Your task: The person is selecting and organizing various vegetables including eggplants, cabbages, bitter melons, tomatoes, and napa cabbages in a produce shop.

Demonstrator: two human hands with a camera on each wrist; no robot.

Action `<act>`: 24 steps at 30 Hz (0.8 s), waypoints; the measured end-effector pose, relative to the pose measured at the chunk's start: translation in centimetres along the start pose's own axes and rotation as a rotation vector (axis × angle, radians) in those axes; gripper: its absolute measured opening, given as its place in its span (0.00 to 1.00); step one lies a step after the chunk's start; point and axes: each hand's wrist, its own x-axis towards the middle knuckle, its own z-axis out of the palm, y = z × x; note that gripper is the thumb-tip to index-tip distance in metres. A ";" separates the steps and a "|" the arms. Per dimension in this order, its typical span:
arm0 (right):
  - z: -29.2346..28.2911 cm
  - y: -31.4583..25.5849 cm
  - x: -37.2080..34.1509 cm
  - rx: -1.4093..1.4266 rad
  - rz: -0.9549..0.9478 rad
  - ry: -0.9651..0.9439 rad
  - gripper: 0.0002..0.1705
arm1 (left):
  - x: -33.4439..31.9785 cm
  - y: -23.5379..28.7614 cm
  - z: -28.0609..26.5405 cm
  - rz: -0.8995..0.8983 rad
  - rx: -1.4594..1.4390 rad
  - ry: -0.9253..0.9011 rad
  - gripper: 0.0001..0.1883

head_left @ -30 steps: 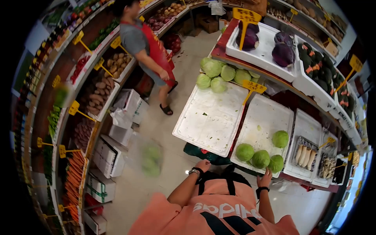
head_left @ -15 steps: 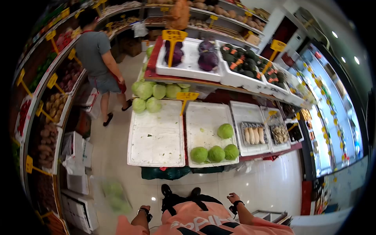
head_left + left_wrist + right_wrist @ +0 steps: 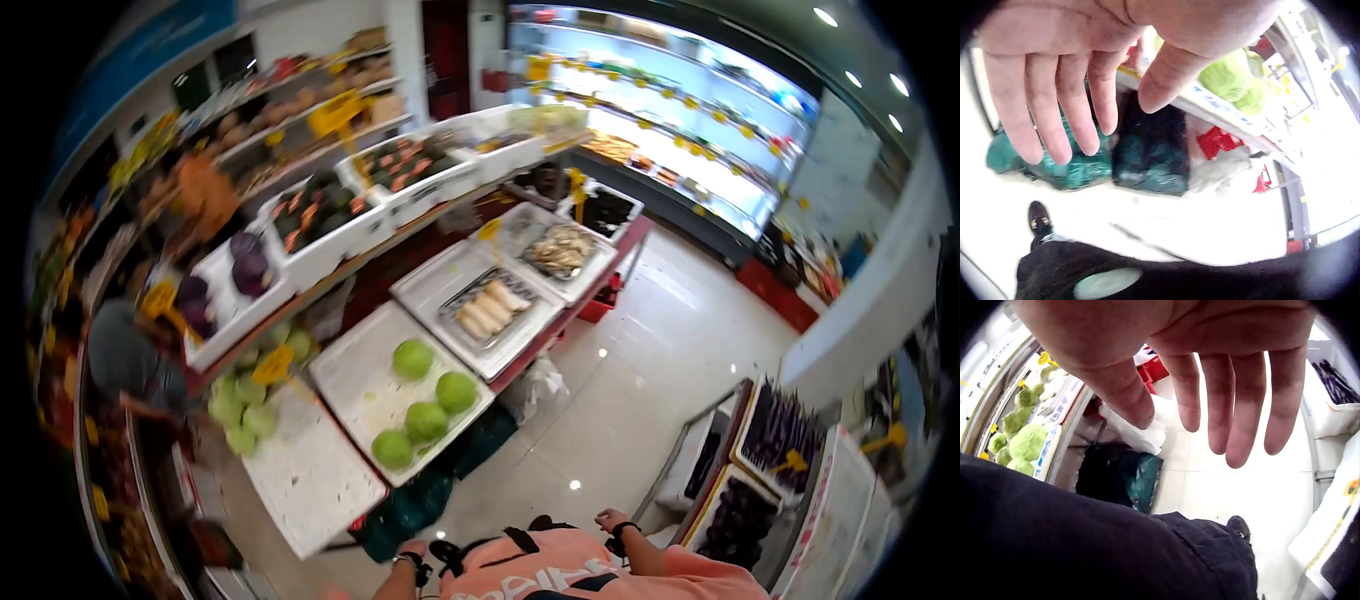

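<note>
My left hand (image 3: 410, 549) hangs low at my side with nothing in it; in the left wrist view its fingers (image 3: 1044, 106) point down, loosely spread. My right hand (image 3: 612, 520) is held out on the other side, likewise holding nothing, its relaxed fingers (image 3: 1246, 406) apart in the right wrist view. Ahead of me, several round green cabbages (image 3: 427, 421) sit in a white foam tray (image 3: 345, 362) on the stand. Dark green bags (image 3: 405, 515) lie on the floor below the stand, closest to my left hand.
More pale cabbages (image 3: 240, 398) are piled at left beside a white foam tray (image 3: 310, 490). White radishes (image 3: 490, 310) and mushrooms (image 3: 560, 250) fill trays further right. Eggplants (image 3: 738, 515) stand in a rack at my right. A person (image 3: 130, 355) is at the far left.
My view has swung to the right, bringing the eggplant rack and lit fridge further in. My right hand has left the cabbages' tray edge. Both hands are down by my sides.
</note>
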 end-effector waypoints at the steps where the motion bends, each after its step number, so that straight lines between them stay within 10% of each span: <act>1: -0.8 1.9 0.1 0.007 0.033 0.019 0.26 | 0.3 3.9 0.2 0.146 -0.105 0.050 0.17; 10: -5.9 15.8 4.1 0.249 0.068 0.366 0.24 | -13.6 37.9 5.0 0.727 -0.373 -0.152 0.13; 24: -17.7 12.0 6.4 0.474 0.034 0.450 0.23 | -7.2 58.7 16.2 0.789 -0.005 -0.357 0.10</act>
